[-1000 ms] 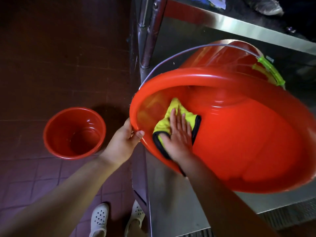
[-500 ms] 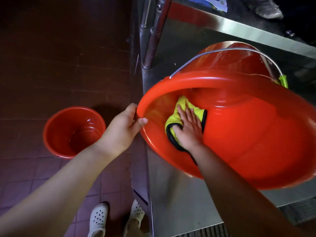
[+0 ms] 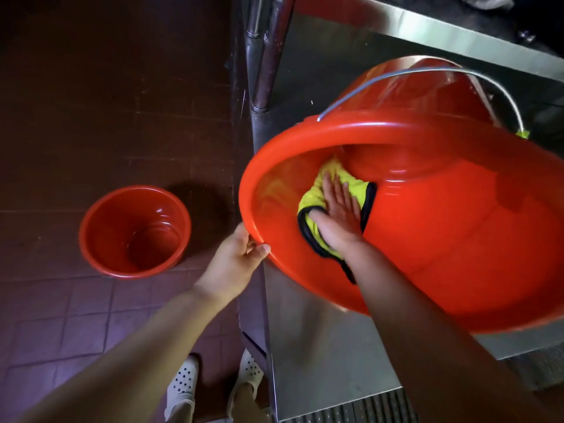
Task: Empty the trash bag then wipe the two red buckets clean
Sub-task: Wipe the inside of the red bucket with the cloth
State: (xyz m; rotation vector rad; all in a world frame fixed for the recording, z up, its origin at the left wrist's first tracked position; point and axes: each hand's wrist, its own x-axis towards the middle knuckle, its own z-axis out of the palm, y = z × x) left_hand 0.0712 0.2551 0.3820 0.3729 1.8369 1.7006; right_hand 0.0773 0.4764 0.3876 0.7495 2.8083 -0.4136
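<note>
A dark red tiled floor [image 3: 91, 315] fills the left half of the view, and a steel counter [image 3: 320, 346] with a raised back ledge fills the right; the counter's left edge runs top to bottom just right of the middle, with two steel pipes [image 3: 268, 50] standing at its far left corner.

There are two red buckets. The large bucket [image 3: 442, 254] lies tilted on its side on the counter, its mouth turned toward the person and to the left, its base pointing away toward the back ledge; its long axis runs from near left to far right. Its rim overhangs the counter's left edge. One wire handle [image 3: 427, 71] arcs over its outer wall, ending at a green grip [image 3: 522, 134]. The small bucket [image 3: 134, 232] stands upright on the floor, mouth up, well apart from the counter, with bare tiles all round it.

There is one yellow cloth [image 3: 317, 196] with a black border, inside the large bucket against the left wall near the base. The right hand [image 3: 338, 215] lies flat on it, fingers straight and close together, pressing it to the wall. The left hand [image 3: 235, 264] grips the bucket's near-left rim, thumb on the inner lip and fingers curled behind.

Two white perforated shoes [image 3: 183, 389] stand on the tiles close to the counter's edge.
</note>
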